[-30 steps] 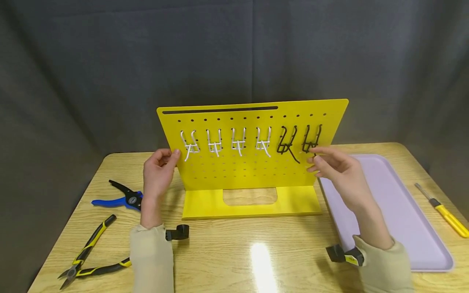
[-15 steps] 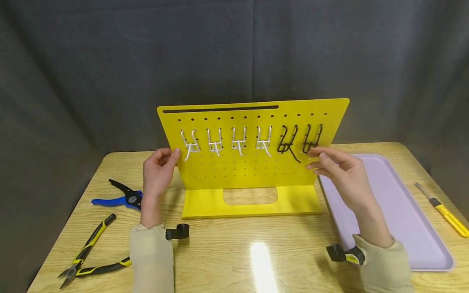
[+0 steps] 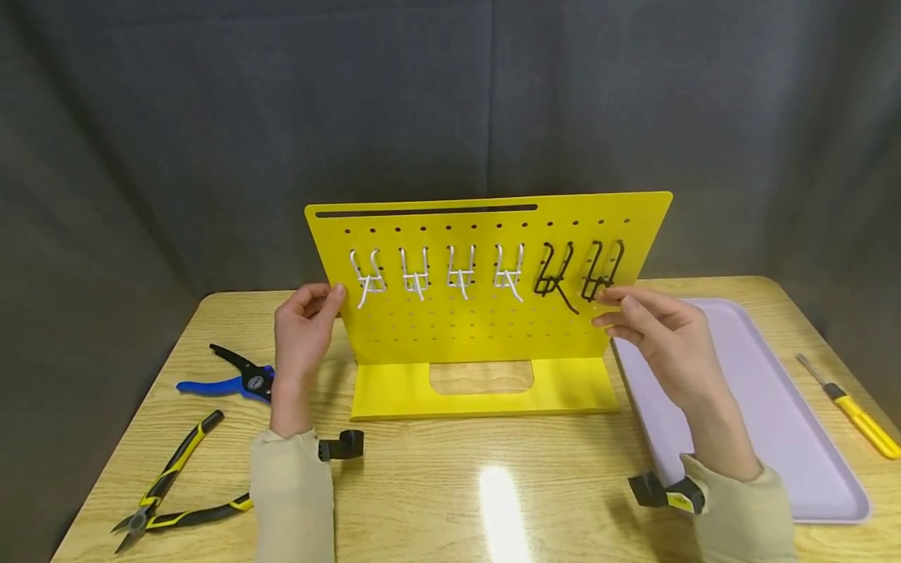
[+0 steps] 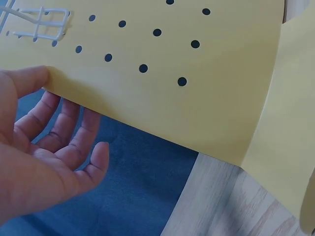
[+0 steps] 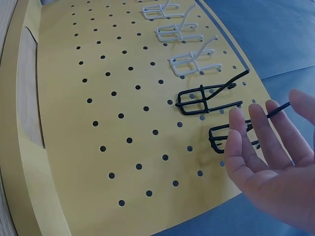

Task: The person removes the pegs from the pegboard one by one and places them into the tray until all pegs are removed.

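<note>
"Start from the left of the yellow pegboard."
"The left hand grips its left edge, thumb in front, fingers behind; I'd say it is steadying the board."
"And across the board?"
"Four white hooks from its left side past the middle, then one black hook to their right."
"Leaving the last black hook, near the board's right edge."
"Yes, the right hand seems to pinch its prong between thumb and fingertips. Seating that one looks like the step in hand."
"Is it home in its holes?"
"I can't tell. The next move probably calls for pressing it flat before letting go."
"Beyond the board's right side?"
"A lilac tray, just beside it."
</note>
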`<state>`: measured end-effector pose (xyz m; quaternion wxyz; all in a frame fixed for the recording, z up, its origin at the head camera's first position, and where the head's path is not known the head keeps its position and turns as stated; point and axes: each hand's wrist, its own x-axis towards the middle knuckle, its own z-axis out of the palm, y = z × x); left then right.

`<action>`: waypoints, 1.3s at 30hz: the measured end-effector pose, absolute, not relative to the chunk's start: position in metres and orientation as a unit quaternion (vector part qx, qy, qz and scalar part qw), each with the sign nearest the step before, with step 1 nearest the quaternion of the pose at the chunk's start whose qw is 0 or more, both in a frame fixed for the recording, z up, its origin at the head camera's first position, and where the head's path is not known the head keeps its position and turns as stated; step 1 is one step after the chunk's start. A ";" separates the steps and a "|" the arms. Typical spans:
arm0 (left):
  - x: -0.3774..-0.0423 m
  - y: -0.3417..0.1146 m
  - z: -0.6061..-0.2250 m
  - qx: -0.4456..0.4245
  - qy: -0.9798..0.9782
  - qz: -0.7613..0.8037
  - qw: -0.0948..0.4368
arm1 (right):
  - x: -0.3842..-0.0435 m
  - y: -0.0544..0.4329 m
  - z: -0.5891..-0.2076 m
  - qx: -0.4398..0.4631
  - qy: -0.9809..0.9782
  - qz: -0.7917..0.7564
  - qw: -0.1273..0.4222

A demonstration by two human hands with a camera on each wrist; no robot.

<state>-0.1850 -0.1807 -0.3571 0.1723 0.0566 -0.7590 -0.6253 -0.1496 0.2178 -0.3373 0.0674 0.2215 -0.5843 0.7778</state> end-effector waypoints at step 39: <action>-0.185 -0.180 -0.357 0.066 -0.762 -0.623 0.165 | -0.146 0.319 -0.336 0.178 -0.555 0.812 -0.038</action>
